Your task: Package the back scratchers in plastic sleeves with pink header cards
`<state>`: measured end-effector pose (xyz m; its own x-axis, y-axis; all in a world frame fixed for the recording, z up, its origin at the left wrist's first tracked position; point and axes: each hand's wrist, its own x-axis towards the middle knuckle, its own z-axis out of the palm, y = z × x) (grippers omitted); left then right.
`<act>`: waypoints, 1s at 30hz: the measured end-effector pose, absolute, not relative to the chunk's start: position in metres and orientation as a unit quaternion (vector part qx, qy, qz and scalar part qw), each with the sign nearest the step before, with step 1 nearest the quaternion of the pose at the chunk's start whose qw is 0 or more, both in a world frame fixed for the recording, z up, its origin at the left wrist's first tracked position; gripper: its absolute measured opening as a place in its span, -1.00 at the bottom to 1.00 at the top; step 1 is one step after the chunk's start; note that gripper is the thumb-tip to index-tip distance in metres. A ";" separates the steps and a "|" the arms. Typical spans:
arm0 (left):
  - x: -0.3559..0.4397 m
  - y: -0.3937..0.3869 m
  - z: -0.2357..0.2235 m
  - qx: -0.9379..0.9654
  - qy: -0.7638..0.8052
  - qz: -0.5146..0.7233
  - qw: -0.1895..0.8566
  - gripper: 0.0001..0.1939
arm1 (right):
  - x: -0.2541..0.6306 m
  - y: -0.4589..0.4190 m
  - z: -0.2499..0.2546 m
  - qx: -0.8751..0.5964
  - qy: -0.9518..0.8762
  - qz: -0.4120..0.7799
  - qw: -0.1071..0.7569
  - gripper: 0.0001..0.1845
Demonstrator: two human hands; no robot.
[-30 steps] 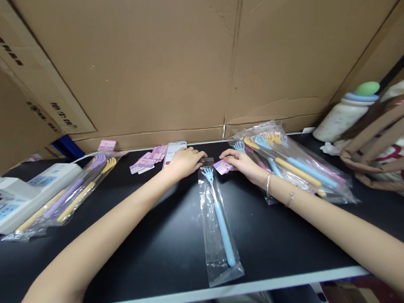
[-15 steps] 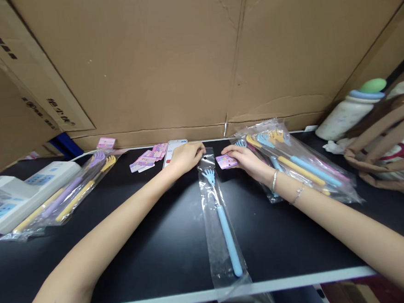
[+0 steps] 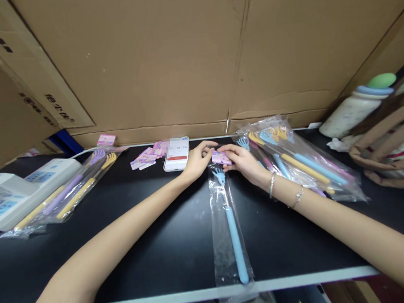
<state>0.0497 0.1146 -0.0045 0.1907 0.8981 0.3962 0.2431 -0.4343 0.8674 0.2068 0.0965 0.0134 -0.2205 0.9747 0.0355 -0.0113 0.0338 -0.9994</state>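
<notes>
A light-blue back scratcher (image 3: 236,241) with a hand-shaped head lies inside a clear plastic bag (image 3: 223,256) on the black table. The bag's lower end hangs over the front edge. My left hand (image 3: 198,162) is closed at the bag's top end, its fingertips partly hidden beside the card. Between the thumb and fingers of my right hand (image 3: 244,161) is a small pink-and-purple card (image 3: 221,157). This card sits over the bag's top, just above the scratcher's head. Whether it is in front of the plastic or inside it, I cannot tell.
Bagged back scratchers (image 3: 307,169) pile up at right, near a white bottle (image 3: 354,111) and a brown-strapped bag (image 3: 368,153). Loose cards (image 3: 143,159) and a phone (image 3: 177,160) lie left of my hands. Further left are more bagged scratchers (image 3: 68,193) and a power strip (image 3: 35,191).
My right hand has brought the card leftward onto the bag's top. My left hand has shifted slightly right, uncovering more of the phone.
</notes>
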 end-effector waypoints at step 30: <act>0.054 0.121 -0.015 0.594 0.363 0.585 0.415 -0.90 | 0.189 0.123 0.021 -0.367 -0.628 0.440 0.527 -0.64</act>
<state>0.0539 0.1206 -0.0146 0.0517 0.9178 0.3936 -0.0541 -0.3910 0.9188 0.1885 0.1234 0.0212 -0.1758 0.9245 0.3383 -0.0026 0.3432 -0.9393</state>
